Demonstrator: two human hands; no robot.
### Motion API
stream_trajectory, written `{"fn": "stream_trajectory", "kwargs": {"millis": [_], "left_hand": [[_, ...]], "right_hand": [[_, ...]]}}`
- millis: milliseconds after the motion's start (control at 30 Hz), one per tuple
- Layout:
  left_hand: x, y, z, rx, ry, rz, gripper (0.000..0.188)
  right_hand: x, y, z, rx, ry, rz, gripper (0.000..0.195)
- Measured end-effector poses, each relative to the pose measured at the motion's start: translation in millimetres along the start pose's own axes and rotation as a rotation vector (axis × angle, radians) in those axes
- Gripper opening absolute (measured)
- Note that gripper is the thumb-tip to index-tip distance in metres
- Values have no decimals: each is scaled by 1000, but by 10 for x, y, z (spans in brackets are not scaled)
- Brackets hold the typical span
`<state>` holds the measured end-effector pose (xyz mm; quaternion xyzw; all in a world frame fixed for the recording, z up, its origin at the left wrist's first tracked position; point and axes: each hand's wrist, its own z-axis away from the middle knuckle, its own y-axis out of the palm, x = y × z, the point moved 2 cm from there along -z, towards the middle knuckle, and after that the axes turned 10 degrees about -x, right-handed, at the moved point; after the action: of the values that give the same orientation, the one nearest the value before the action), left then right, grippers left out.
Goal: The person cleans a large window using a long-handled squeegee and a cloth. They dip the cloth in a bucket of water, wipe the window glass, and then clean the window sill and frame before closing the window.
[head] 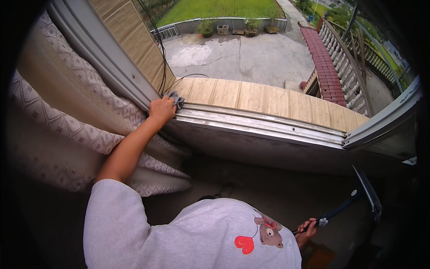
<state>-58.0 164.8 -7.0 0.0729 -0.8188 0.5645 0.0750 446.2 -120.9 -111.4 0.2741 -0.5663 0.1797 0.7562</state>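
My left hand grips a crumpled grey cloth at the left corner of the window, where the upright frame meets the metal sliding track. The cloth lies against the inner end of the tiled outer sill. Low on the right, my right hand is closed round the dark handle of a window squeegee. Its long blade head points up and away, below the right end of the track. Part of the handle is hidden by my shirt.
Patterned curtains hang beside my left arm. Dark cables run down outside the left corner. A glass sash stands at the right. Beyond the opening, far below, lie a concrete yard, potted plants and a balustrade.
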Motion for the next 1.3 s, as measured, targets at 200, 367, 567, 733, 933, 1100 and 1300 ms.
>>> {"fn": "stream_trajectory", "kwargs": {"millis": [200,367,567,733,933,1100,1300], "left_hand": [[-50,-94,-123,140,-224,52,23],[36,8,-75,130,-460,353,25],[-98,-27,-4,125,-616,646,20],[-401,62,-79,314,-779,1400,17],[-147,-543,-390,-147,-664,1529,16],[89,-597,-92,-641,-136,400,18],[118,48,135,50,-147,67,10]], "right_hand": [[-14,-138,55,-42,-51,-17,23],[-42,-255,98,-90,-47,-11,25],[-56,-171,-27,-32,-8,-59,25],[26,24,-108,1,-7,-50,24],[128,9,-77,51,-61,3,23],[-69,-238,-35,28,-66,28,22],[-129,-363,-79,-21,108,-35,20]]}}
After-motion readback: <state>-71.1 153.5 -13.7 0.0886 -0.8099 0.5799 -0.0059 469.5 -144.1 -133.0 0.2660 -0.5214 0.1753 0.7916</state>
